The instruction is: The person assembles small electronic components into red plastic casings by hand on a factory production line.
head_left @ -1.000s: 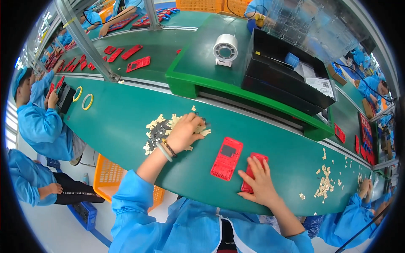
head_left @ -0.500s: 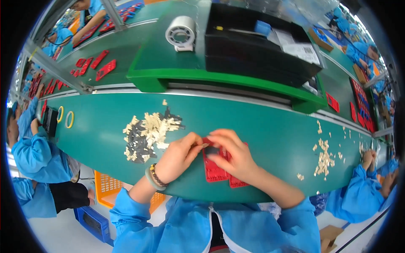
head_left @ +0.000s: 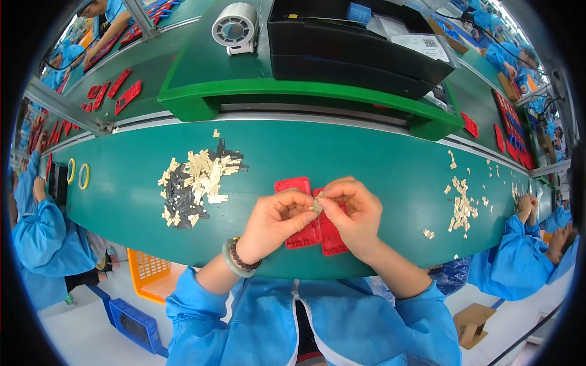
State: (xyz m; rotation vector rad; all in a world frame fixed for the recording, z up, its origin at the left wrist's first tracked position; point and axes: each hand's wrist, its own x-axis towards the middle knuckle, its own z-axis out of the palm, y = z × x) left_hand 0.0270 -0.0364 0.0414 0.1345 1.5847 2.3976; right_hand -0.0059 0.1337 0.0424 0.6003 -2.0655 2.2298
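Note:
Both my hands meet over two red plastic housings [head_left: 300,240] that lie side by side on the green table. My left hand [head_left: 278,221] pinches a small cream-coloured piece [head_left: 317,203] between thumb and forefinger. From the other side my right hand [head_left: 355,215] is closed on the same piece. The fingers hide part of it, so its full outline does not show. Left of my hands is a heap of small cream and dark grey flat pieces [head_left: 198,180], several of them L-shaped.
Beyond the table a green-edged shelf [head_left: 305,91] carries a black box [head_left: 360,70] and a white fan [head_left: 235,27]. Two yellow tape rings [head_left: 84,175] lie at left. Loose cream scraps [head_left: 462,210] are scattered at right. Co-workers in blue sit at both sides; an orange basket [head_left: 143,277] stands below.
My fingertips have come together on the cream piece; the dark piece seen by my right hand earlier no longer shows. The view has shifted, so the surroundings sit higher and further left.

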